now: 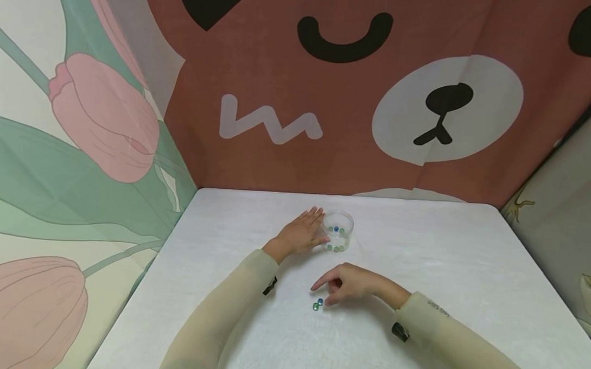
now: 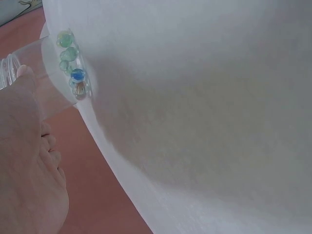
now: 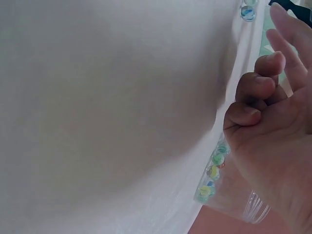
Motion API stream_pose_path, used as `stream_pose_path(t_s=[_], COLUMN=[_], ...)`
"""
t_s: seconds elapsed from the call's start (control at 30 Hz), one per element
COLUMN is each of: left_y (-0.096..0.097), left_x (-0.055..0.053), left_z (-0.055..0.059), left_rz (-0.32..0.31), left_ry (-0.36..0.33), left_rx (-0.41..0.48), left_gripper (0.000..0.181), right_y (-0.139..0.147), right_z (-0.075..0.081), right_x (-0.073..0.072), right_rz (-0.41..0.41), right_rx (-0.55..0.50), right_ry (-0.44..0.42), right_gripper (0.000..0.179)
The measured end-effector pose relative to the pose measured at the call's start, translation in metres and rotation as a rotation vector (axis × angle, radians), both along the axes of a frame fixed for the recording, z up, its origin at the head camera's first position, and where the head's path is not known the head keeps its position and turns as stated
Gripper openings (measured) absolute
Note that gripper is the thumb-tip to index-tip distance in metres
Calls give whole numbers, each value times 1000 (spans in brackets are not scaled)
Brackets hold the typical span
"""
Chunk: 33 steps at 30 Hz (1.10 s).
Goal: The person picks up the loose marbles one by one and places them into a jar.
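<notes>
A clear jar [image 1: 337,236] stands near the back of the table, with several green and blue marbles [image 2: 71,53] at its bottom. Against its left side lies my left hand [image 1: 298,234], fingers straight and thumb laid along the front of the jar, near its neck in the left wrist view. Closer to me, a small cluster of green and blue marbles [image 1: 317,305] lies on the table. My right hand [image 1: 352,284] is just to the right of it, index finger and thumb stretched out and apart, the other fingers curled in, holding nothing.
A white cloth covers the table [image 1: 430,249]. Behind it hangs a brown bear-print curtain [image 1: 267,167], and a tulip-print curtain [image 1: 107,118] is at the left. Both forearms wear pale sleeves [image 1: 222,317] with dark wrist straps.
</notes>
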<state>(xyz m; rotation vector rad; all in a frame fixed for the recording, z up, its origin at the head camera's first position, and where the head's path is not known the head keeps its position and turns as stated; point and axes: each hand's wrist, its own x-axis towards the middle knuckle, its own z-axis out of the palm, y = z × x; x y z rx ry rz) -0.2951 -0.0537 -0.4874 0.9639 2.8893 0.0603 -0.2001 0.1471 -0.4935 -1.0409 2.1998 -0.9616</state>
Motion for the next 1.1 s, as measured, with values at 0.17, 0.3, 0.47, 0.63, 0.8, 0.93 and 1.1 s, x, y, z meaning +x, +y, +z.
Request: stream_pose_path(t_s=[0.17,0.3,0.47,0.63,0.8,0.93,1.1], left_y=[0,0,0,0,-1,-1,-2], left_x=[1,0,-1,-1,-1,-1,-1], left_z=[0,-1,-3,-3,-2,-2,-2], left_rz=[0,3,0,4,-1,-8,-10], left_ry=[1,-2,6,2,-3,4,2], left_rx=[11,16,19,23,22,17,20], left_gripper=[83,82,83,83,83,83,83], right_y=[-1,-3,-5,-7,-8,-9,-10], right_z=[-1,-1,-2,-2,-4,-7,-8], right_x=[2,3,4,3,3,4,4], right_rz=[10,21,29,28,31,10,-19], right_rx=[29,51,76,101,74,42,38], right_ry=[13,28,34,42,57,59,48], right_gripper=[34,35,35,34,28,20,17])
